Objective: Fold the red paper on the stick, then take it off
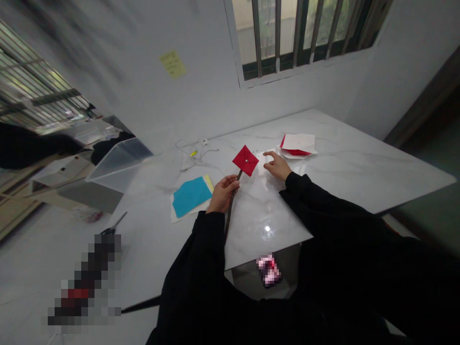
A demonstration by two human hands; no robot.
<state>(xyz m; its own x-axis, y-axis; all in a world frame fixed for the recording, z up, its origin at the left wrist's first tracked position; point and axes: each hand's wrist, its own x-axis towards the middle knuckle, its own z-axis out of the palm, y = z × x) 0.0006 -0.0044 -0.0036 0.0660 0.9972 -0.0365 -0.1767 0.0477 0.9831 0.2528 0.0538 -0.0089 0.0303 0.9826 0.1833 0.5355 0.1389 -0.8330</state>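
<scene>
My left hand (223, 192) is closed round a thin dark stick (230, 211) that carries a red folded paper square (245, 160) at its top, with a small pin at the centre. My right hand (276, 165) rests on the white marble table (341, 167) just right of the red square, fingers curled with the index finger stretched toward a small white piece; I cannot make out whether it holds anything. Both arms are in black sleeves.
A stack of blue, yellow and white paper sheets (190, 195) lies left of my left hand. Red and white papers (298, 144) lie beyond my right hand. A white cable (192, 151), a clear plastic bin (118, 160) and scissors (115, 224) are on the left.
</scene>
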